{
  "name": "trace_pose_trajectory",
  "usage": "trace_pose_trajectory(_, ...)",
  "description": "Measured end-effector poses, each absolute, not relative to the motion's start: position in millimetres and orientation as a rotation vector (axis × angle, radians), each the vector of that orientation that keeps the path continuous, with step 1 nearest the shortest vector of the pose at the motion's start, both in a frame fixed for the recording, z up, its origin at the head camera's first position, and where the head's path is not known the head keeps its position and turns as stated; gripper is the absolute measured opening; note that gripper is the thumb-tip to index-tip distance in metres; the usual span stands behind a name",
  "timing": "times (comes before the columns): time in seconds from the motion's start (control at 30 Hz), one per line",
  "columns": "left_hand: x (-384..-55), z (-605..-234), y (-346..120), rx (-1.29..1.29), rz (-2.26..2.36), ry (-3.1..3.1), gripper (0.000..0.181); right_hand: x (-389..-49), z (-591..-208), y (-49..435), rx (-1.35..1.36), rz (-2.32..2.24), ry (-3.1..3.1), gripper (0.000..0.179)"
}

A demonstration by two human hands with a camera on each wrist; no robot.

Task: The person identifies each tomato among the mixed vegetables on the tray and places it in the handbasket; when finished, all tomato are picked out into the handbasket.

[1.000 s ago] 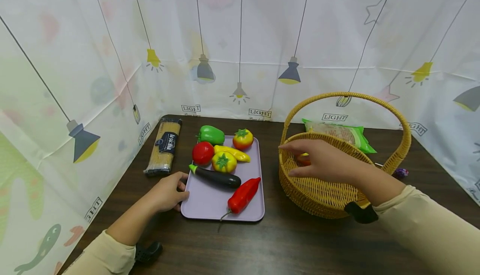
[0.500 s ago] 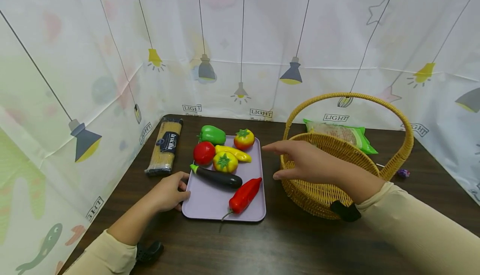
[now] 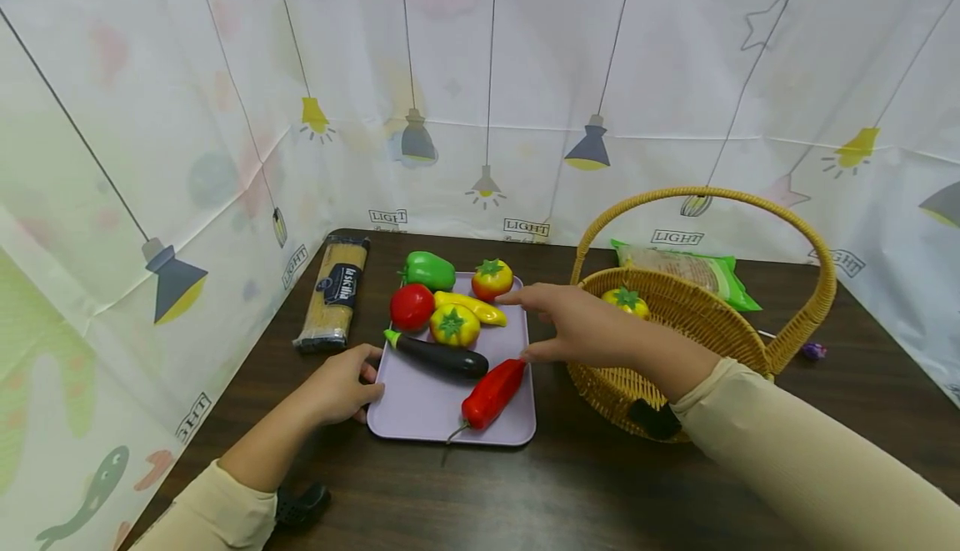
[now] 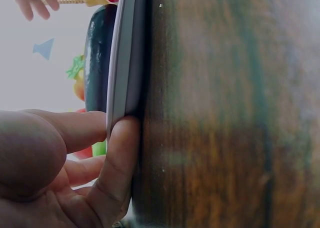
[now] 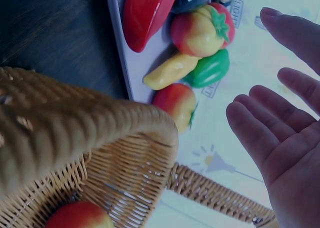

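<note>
A lilac tray holds a red chili pepper, an eggplant, a yellow pepper, a red tomato, a green bell pepper and two yellow-red tomatoes. My left hand pinches the tray's left rim, thumb above and a finger below, as the left wrist view shows. Over the tray's right edge hovers my right hand, fingers spread and holding nothing, near the chili's tip. Behind it, a yellow-red tomato lies inside the wicker basket.
A pack of spaghetti lies left of the tray. Behind the basket is a green-edged bag, and a purple-wrapped lollipop lies to its right. The basket's tall handle arches upward. A printed curtain stands behind the table.
My right hand has moved left from over the basket to the tray's right edge, uncovering the tomato in the basket. My left hand stays on the tray's rim.
</note>
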State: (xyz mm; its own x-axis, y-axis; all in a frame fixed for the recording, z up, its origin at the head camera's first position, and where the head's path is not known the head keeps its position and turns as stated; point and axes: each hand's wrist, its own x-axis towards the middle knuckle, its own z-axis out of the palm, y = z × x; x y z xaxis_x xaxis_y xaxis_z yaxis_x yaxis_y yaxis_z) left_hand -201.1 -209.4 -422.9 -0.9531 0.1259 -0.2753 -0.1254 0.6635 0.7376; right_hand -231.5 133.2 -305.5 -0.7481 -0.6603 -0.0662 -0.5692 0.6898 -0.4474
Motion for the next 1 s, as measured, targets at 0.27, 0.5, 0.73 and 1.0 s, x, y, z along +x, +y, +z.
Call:
trace_pose_trajectory(0.27, -201, -423, -210, 0.002, 1.181, 2.577, 0.054, -241, -313, 121, -1.010, -0.527, 2.690, 0.076)
trace_pose_trajectory(0.5, -202, -425, -210, 0.000, 1.178, 2.577, 0.054, -251, -321, 110, -1.001, -0.498, 2.686, 0.077)
trace_pose_trajectory(0.73, -203, -427, -211, 0.003, 1.180, 2.583, 0.055, -259, -327, 98, -1.036, -0.521, 2.658, 0.075)
trace_pose_trajectory(1.0, -201, -426, -211, 0.028, 1.230, 2.579, 0.052, -267, -333, 85, -1.041, -0.489, 2.621, 0.070)
